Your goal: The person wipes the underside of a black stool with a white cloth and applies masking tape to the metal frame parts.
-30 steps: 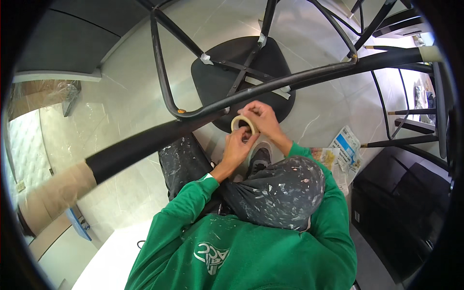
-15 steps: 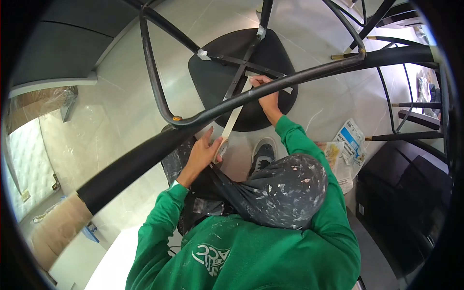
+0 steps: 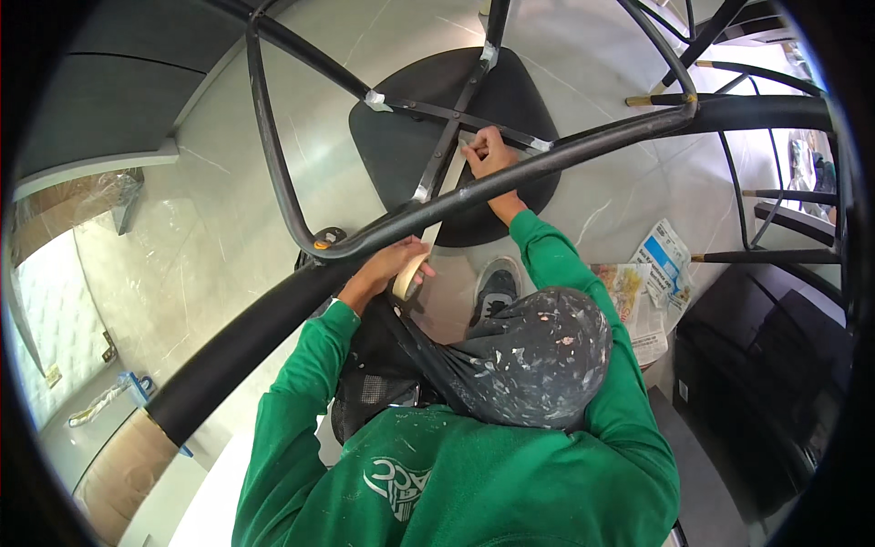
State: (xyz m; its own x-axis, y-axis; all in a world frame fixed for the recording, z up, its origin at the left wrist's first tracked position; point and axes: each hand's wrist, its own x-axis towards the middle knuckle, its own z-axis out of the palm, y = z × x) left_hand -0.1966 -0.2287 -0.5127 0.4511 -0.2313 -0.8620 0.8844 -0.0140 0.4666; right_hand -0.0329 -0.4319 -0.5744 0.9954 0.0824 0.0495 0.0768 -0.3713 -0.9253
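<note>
My left hand (image 3: 381, 271) is closed around a roll of masking tape (image 3: 406, 281) just under the chair's front bar. From it a pale strip of tape (image 3: 434, 232) stretches up behind the bar toward the underside of the black seat (image 3: 394, 150). The strip's far end is pinched in my right hand (image 3: 493, 157), beside the crossed metal braces (image 3: 453, 117) under the seat. The chair lies upside down, seat on the floor. White wrapping (image 3: 375, 100) covers the points where the dark legs meet the braces.
A thick black frame bar (image 3: 255, 333) crosses in front of me, its lower end wrapped in beige covering (image 3: 123, 469). Newspapers (image 3: 663, 264) lie on the floor at right. More chair legs (image 3: 793, 196) stand at far right, and a dark cabinet (image 3: 128, 100) at upper left.
My left hand has turned and closed further around the tape roll, its fingers less spread. My right hand has shifted slightly up the seat's underside. The view has moved a little.
</note>
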